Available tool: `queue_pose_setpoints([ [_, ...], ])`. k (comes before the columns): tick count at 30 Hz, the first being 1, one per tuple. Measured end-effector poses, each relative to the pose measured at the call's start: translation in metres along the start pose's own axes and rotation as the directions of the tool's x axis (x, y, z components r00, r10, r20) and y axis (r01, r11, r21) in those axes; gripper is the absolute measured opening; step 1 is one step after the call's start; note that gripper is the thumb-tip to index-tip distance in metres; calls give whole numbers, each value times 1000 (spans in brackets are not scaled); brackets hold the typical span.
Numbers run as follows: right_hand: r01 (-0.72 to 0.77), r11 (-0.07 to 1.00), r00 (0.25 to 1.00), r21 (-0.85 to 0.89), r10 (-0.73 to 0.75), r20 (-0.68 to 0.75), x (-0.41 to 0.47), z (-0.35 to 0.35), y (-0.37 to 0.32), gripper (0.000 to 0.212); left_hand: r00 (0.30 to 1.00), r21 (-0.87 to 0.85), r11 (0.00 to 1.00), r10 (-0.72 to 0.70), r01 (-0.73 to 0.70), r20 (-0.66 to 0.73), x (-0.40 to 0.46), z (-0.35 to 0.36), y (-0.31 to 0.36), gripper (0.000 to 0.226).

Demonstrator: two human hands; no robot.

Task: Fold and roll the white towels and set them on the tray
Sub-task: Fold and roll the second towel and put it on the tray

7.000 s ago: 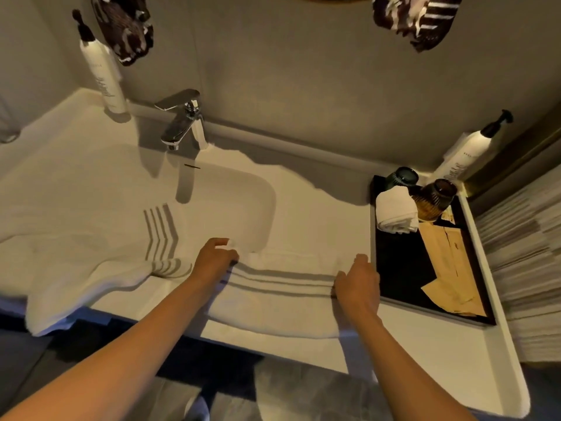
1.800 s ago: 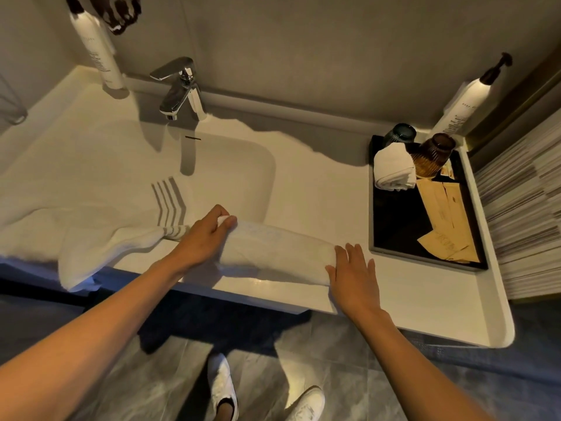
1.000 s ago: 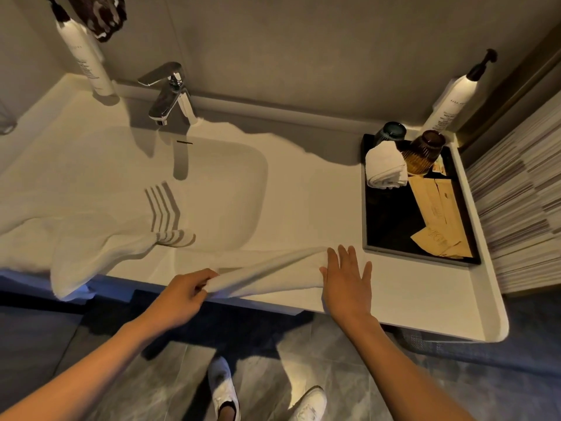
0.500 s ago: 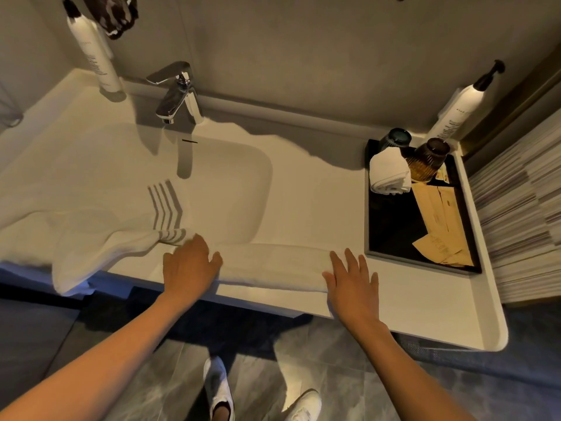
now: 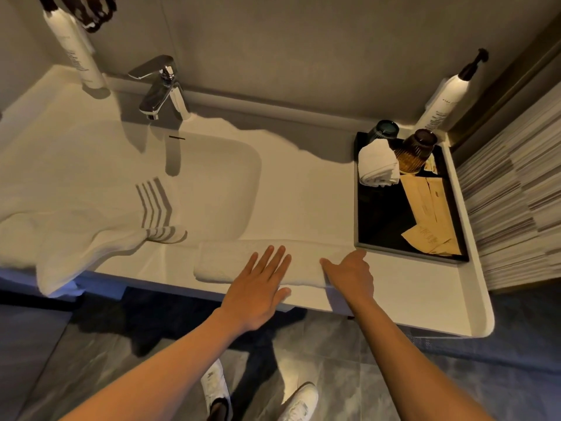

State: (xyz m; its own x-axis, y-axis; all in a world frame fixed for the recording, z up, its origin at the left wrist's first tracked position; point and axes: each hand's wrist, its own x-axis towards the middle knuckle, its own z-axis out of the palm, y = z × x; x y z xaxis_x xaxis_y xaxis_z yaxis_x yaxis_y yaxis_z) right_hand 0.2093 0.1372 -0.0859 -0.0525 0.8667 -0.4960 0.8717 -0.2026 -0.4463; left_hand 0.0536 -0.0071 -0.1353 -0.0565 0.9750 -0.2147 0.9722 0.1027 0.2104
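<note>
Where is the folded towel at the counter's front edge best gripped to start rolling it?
Grip the folded towel at its free left short end, coming from the left: it lies as a flat long strip, and its right end nears the black tray.

A grey wall (image 5: 303,41) stands behind a white counter (image 5: 303,192) with a sunken basin (image 5: 212,183) and a chrome tap (image 5: 161,86). The floor (image 5: 76,360) has dark grey tiles. Warm light falls from above and throws shadows on the counter.

folded towel (image 5: 243,262) front ctr | tray (image 5: 361,208) R | sink (image 5: 212,183) behind
</note>
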Motion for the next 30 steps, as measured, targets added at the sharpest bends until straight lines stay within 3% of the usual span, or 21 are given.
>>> queue_pose_setpoints([
  [6, -14, 999, 991, 32, 9, 134, 15, -14, 2, 47, 1000, 4, 1000, 12, -12, -1, -4, -5, -12, 64],
  [10, -83, 994, 993, 72, 76, 85, 22, -32, 21, 48, 997, 8, 999, -45, 45, -56, -26, -4, -29, 63],
  [16, -153, 988, 988, -8, 153, -13, 15, -52, 33, 39, 975, -60, 986, -164, 156, -152, -44, 6, -29, 60],
  [20, -18, 1000, 995, -20, 16, -94, -4, -56, 4, 41, 964, -39, 981, -196, 192, -181, -44, 3, -31, 56],
  [25, 211, 977, 977, 31, -211, -14, -44, -46, -63, 46, 968, -108, 974, -214, 201, -134, -44, -6, -32, 54],
  [28, 334, 942, 941, 16, -334, 57, -74, -15, -89, 30, 969, -292, 938, -226, 189, -101, -41, -23, -34, 61],
  [30, 370, 928, 925, 52, -373, 77, -87, 11, -100, 25, 960, -495, 843, -275, 211, -59, -39, -33, -38, 56],
])
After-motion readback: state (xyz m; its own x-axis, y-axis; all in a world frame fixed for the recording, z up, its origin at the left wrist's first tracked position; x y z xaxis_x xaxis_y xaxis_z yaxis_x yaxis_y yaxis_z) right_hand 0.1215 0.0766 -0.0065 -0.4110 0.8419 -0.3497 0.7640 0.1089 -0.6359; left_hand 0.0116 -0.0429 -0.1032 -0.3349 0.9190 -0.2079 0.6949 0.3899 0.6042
